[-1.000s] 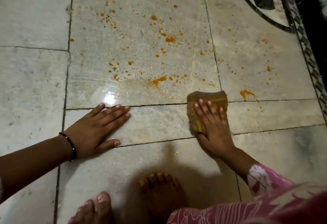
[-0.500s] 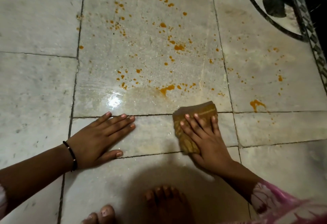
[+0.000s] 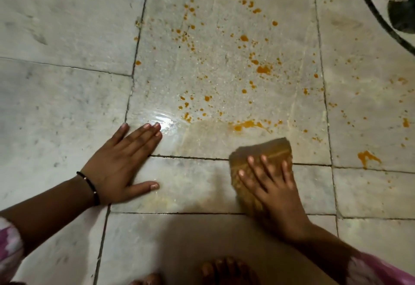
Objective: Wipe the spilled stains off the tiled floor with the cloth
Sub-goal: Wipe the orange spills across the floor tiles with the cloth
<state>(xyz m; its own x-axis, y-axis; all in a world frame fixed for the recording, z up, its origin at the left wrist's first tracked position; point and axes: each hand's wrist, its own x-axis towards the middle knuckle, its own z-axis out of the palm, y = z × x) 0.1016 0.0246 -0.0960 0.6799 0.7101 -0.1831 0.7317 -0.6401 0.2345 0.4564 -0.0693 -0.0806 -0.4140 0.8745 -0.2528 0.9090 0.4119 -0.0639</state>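
Orange stains (image 3: pixel 262 69) are spattered over the pale marble tiled floor (image 3: pixel 67 95), most of them on the large middle tile, with a bigger blot (image 3: pixel 367 157) on the right tile. A folded brown cloth (image 3: pixel 265 149) lies across a grout line just below the lowest streak of stain (image 3: pixel 247 125). My right hand (image 3: pixel 274 190) presses flat on the cloth with fingers spread. My left hand (image 3: pixel 121 163) rests flat on the floor to the left, fingers together, holding nothing. A wet wiped smear (image 3: pixel 202 136) shines between the hands.
My bare toes (image 3: pixel 226 269) show at the bottom edge. A dark curved inlay pattern (image 3: pixel 381 21) marks the floor at the top right. Plain unstained tiles lie to the left.
My right hand has slid the cloth leftward along the grout line, away from the big blot. My left hand has stayed planted. The camera has moved closer to the floor.
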